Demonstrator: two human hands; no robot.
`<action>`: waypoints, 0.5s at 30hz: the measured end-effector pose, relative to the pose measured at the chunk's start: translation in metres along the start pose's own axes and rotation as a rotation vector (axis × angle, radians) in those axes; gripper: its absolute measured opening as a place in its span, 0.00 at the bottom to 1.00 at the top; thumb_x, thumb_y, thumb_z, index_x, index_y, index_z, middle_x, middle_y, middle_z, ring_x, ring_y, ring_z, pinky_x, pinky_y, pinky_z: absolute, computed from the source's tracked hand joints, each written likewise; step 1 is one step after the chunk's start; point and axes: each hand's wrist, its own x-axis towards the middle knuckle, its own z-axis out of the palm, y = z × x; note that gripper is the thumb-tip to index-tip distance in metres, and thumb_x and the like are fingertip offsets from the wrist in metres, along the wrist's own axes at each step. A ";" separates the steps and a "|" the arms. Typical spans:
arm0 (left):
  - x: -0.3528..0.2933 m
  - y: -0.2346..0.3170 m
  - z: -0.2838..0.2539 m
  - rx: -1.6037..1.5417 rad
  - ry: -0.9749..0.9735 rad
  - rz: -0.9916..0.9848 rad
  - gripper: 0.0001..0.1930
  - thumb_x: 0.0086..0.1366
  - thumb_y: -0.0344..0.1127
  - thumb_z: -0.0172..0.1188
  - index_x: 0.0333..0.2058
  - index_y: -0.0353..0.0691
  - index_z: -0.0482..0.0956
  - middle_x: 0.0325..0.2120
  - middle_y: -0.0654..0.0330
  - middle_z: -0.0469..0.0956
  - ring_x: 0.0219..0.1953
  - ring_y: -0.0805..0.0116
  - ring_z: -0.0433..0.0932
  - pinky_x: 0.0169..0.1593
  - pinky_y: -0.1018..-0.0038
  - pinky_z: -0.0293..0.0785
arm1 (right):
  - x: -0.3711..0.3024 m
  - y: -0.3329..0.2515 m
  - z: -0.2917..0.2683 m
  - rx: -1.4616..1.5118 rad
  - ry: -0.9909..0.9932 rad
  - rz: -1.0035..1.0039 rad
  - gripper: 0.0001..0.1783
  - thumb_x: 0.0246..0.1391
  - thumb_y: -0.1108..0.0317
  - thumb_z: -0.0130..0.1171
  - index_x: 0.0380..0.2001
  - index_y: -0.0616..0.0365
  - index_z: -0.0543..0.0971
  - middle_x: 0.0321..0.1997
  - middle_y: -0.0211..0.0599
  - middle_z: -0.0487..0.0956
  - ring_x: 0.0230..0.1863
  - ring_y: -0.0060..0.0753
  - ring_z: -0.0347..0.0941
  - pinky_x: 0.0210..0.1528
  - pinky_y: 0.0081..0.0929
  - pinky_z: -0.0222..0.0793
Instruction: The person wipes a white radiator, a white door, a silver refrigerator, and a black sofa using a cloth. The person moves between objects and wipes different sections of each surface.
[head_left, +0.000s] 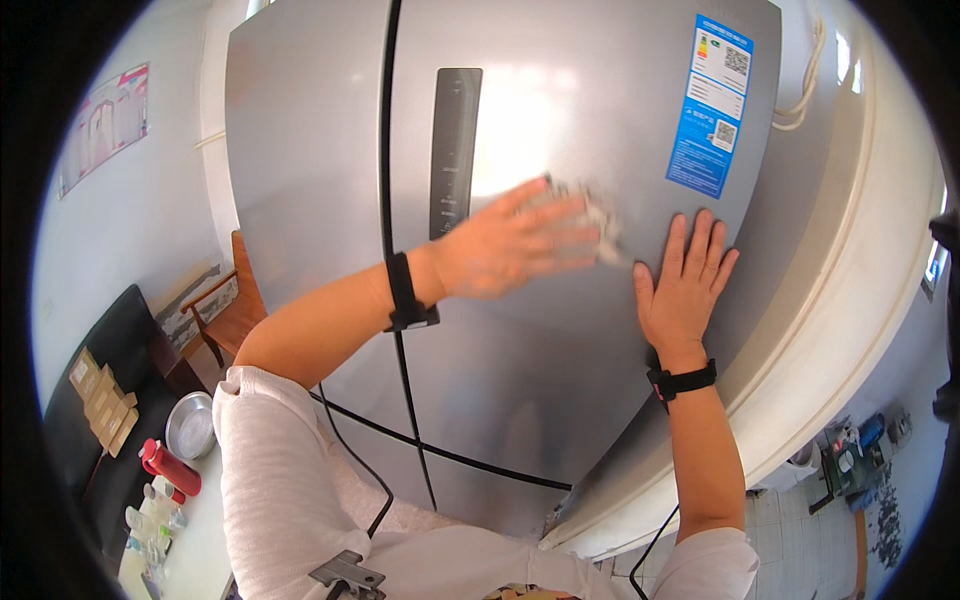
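Poking out past the fingertips of the left hand (pixel 505 240), a crumpled pale cloth (pixel 603 222) lies against the broad silver refrigerator (pixel 500 420), on its upper right door, below and to the right of a dark upright control panel (pixel 455 140). The left hand covers part of the cloth, its fingers stretched to the right across it; hand and cloth are both blurred, so whether the fingers grip the cloth or only press it cannot be told. The right hand (pixel 686 280) rests flat near the door's right edge, just beside the cloth, its fingers straight, spread and holding nothing. Above it is a blue-and-white label (pixel 711 105). Each wrist wears a black band, and the sleeves are pale.

Below the hands, a dark seam runs across the refrigerator, and a metal clip (pixel 347 573) sits at the person's front near a thin black cable (pixel 350 450). To the left stand a wooden chair (pixel 245 290) and a dark sofa (pixel 120 340) with folded cardboard (pixel 102 400) on it. A metal bowl (pixel 192 425) and a red flask (pixel 170 467) stand on a pale table (pixel 205 540) at lower left. A pale curved frame (pixel 790 380) rises on the right.
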 end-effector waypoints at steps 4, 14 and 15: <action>0.008 -0.025 -0.010 0.048 -0.014 0.015 0.34 0.62 0.30 0.56 0.68 0.62 0.70 0.73 0.68 0.62 0.76 0.56 0.54 0.77 0.48 0.47 | 0.000 0.002 0.003 -0.027 0.022 -0.027 0.41 0.67 0.46 0.51 0.75 0.56 0.59 0.81 0.52 0.50 0.81 0.61 0.40 0.77 0.65 0.30; 0.065 -0.237 -0.073 0.274 0.358 -0.670 0.28 0.78 0.43 0.43 0.74 0.54 0.55 0.74 0.48 0.56 0.74 0.35 0.52 0.75 0.46 0.46 | -0.002 0.004 0.004 -0.021 0.025 -0.046 0.40 0.68 0.45 0.49 0.75 0.55 0.58 0.81 0.51 0.49 0.81 0.59 0.39 0.78 0.64 0.29; 0.056 -0.237 -0.069 0.270 0.385 -0.603 0.29 0.77 0.42 0.44 0.74 0.53 0.55 0.73 0.48 0.57 0.74 0.35 0.53 0.75 0.46 0.47 | -0.002 0.004 0.004 -0.014 0.026 -0.047 0.40 0.68 0.45 0.49 0.75 0.55 0.58 0.81 0.51 0.49 0.81 0.59 0.39 0.78 0.64 0.29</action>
